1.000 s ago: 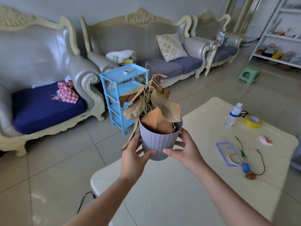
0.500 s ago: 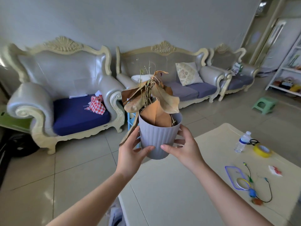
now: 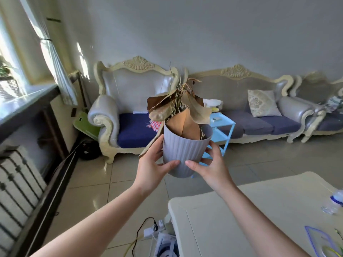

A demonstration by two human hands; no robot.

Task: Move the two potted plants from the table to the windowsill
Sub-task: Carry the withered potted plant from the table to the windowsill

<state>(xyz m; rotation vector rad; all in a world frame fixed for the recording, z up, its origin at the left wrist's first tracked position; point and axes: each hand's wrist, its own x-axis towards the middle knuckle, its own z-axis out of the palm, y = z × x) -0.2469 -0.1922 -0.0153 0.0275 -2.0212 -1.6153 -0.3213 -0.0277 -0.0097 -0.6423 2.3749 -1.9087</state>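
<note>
I hold a grey ribbed pot with dry brown leaves in the air, in front of me, clear of the cream table. My left hand grips the pot's left side and my right hand its right side, thumbs on the front. The windowsill is at the far left, sunlit, under a window with a white curtain. A plant shows faintly on the sill at the left edge. No other potted plant is visible on the table.
A radiator and a dark rail run under the sill. An armchair, a sofa and a blue shelf unit stand behind the pot. Cables and a power strip lie on the floor by the table corner. A water bottle lies at the right edge.
My view has swung left, bringing the window and sill into sight. The pot, still in both hands, has moved off the table's area toward the left.
</note>
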